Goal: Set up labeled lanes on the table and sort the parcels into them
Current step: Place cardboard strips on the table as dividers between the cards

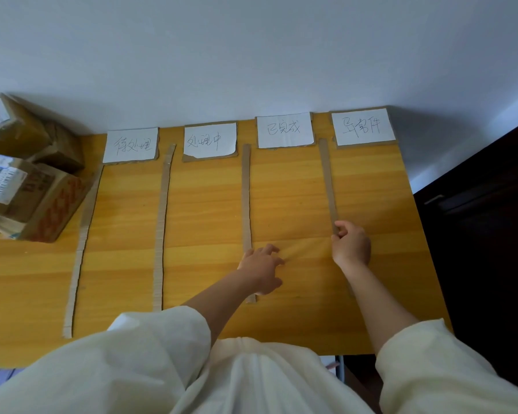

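The wooden table [210, 204] carries four handwritten paper labels along its far edge: first label [130, 144], second label [210, 139], third label [285, 130] and fourth label [363, 126], running left to right. Four cardboard divider strips run near-to-far: the leftmost strip [81, 243], the second strip [161, 231], the third strip [246, 198] and the rightmost strip [328, 180]. The right hand [351, 245] pinches the rightmost strip between thumb and fingers, at a point near the middle of the table's depth; the near part of that strip is hidden under the forearm. The left hand [262, 268] rests with fingers loosely spread, holding nothing, its heel over the near part of the third strip. The parcels [27, 174] are stacked at the far left, outside the lanes and touching or just beside the leftmost strip; none is sorted yet. Judged stage: lane alignment, final strip. Risks: the strips look loose and light, so a sleeve [150, 348] or forearm drawn back across the table would probably drag the third strip out of line; a skewed rightmost strip would narrow the fourth lane; the leaning parcel stack could push the leftmost strip when a parcel is lifted out.
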Demonstrator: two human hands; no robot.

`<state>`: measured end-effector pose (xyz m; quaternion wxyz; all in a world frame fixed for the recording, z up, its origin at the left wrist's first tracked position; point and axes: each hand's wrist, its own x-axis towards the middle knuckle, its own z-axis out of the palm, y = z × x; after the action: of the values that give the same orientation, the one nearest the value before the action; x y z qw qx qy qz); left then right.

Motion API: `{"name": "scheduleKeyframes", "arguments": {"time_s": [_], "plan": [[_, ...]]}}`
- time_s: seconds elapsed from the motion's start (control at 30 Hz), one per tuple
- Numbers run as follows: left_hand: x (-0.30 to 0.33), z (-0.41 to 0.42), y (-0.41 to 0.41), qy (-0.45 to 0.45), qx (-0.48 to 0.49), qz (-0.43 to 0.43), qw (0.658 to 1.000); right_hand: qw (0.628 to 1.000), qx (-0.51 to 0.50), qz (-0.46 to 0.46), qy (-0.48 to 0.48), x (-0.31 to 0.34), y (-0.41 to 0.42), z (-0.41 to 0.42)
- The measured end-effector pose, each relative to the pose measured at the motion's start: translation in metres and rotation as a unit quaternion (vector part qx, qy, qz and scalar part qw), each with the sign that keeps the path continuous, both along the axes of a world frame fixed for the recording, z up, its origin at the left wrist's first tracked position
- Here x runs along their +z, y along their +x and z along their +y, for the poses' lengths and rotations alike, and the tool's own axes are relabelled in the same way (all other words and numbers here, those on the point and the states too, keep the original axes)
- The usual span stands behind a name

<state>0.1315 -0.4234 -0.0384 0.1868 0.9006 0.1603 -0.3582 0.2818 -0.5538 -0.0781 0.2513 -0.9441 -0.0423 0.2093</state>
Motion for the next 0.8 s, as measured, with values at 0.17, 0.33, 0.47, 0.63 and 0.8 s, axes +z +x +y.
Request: {"name": "scheduleKeyframes", "arguments": {"time_s": [0.17,0.33,0.47,0.63,0.8], "plan": [[0.001,0.001,0.0,-0.005,-0.003,0.008,1.0,1.0,-0.001,0.008,0.0,0.002,0.002,0.004],[0.0,0.001,0.001,-0.006,-0.003,0.004,1.0,1.0,0.0,0.012,0.002,0.006,0.002,0.003],[0.001,0.001,0.002,-0.014,0.006,0.001,1.0,1.0,-0.009,0.008,0.012,0.014,-0.002,0.004],[0.012,0.016,0.001,-0.082,0.138,-0.049,0.986,0.999,-0.011,-0.009,0.036,0.033,-0.011,0.009],[0.029,0.042,-0.026,-0.133,0.283,-0.143,0.939,0.997,0.022,-0.024,0.068,0.05,-0.029,0.022]]}}
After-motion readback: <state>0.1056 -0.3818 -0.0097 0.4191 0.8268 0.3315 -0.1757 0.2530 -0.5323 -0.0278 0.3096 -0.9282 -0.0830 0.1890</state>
